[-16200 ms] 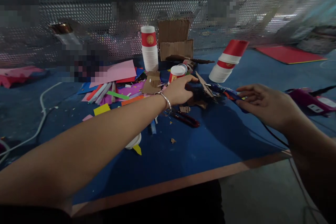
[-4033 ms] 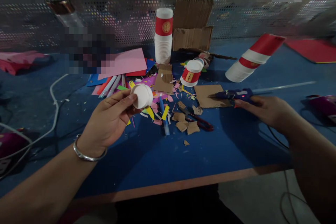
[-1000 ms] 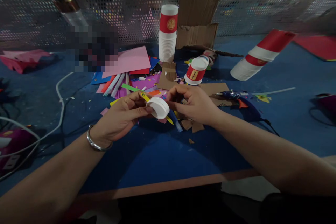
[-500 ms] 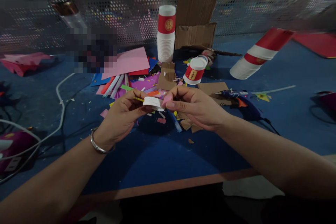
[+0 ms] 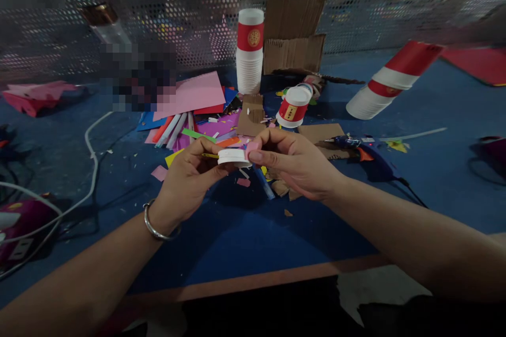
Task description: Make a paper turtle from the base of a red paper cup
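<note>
My left hand point(image 5: 193, 166) is closed on a small round white piece point(image 5: 233, 157) that looks like the cut-off base of a paper cup. A thin yellow strip point(image 5: 209, 155) sticks out between that piece and my left fingers. Between thumb and forefinger, my right hand point(image 5: 294, 160) pinches a small pink paper piece point(image 5: 253, 147) against the white piece's right edge. Both hands are held above the blue table point(image 5: 237, 237), close together. A glue gun point(image 5: 361, 151) lies to the right of my right hand, its nozzle over a cardboard piece.
Paper scraps and a pink sheet point(image 5: 197, 96) lie beyond my hands. A tall stack of paper cups point(image 5: 250, 52) stands at the back, near a red and white cup point(image 5: 294, 107) and upright cardboard point(image 5: 294, 31). More cups point(image 5: 391, 81) lean at right. A white cord point(image 5: 95, 168) crosses the left side.
My left hand has shifted slightly right with the white piece, which has tipped so that more of its side faces me. The pink piece now stands a little more upright at its edge.
</note>
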`<state>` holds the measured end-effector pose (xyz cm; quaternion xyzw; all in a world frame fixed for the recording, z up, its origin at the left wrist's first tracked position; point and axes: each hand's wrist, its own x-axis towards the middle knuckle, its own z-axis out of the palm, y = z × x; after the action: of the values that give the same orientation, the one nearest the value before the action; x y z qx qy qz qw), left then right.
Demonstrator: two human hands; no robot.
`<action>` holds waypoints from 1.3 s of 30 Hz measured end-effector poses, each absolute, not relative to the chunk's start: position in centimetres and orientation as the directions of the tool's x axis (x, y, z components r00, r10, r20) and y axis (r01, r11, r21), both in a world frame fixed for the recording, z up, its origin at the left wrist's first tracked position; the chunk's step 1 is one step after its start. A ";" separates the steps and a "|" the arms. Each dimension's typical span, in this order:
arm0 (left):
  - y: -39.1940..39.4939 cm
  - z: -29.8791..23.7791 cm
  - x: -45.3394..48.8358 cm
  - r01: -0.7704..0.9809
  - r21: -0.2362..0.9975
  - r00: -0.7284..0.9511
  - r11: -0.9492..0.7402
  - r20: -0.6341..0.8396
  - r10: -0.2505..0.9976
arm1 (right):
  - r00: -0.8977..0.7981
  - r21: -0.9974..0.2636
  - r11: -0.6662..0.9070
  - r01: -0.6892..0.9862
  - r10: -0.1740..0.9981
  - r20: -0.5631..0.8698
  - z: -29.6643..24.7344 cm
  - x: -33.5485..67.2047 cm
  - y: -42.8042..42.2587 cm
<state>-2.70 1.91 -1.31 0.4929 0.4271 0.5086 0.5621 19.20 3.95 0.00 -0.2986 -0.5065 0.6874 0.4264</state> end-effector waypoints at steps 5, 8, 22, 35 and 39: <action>1.4 -1.6 -2.6 -0.096 0.995 0.108 -0.026 0.037 0.993 | -0.438 -0.949 -0.096 -0.301 0.898 0.048 0.2 19.1 3.8; 1.0 -1.9 -2.7 -0.026 0.998 0.089 -0.066 0.068 0.994 | -0.413 -0.944 -0.078 -0.319 0.908 0.064 0.3 18.9 3.7; -0.1 -0.5 -1.8 0.104 0.952 0.002 -0.287 0.288 0.958 | -0.397 -0.921 -0.098 -0.376 0.916 0.065 0.3 18.5 3.2; 0.0 -0.7 -2.3 0.210 0.916 0.024 -0.343 0.346 0.938 | -0.442 -0.924 -0.102 -0.370 0.894 0.078 0.2 18.6 3.2; -0.1 -0.7 -2.4 0.223 0.900 0.046 -0.375 0.374 0.926 | -0.453 -0.912 -0.110 -0.396 0.887 0.089 0.3 18.7 3.1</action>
<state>-2.38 -0.12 -0.67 0.6412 0.4479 0.5256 0.3347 18.66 3.08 0.27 -0.2533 -0.4850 0.7007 0.4578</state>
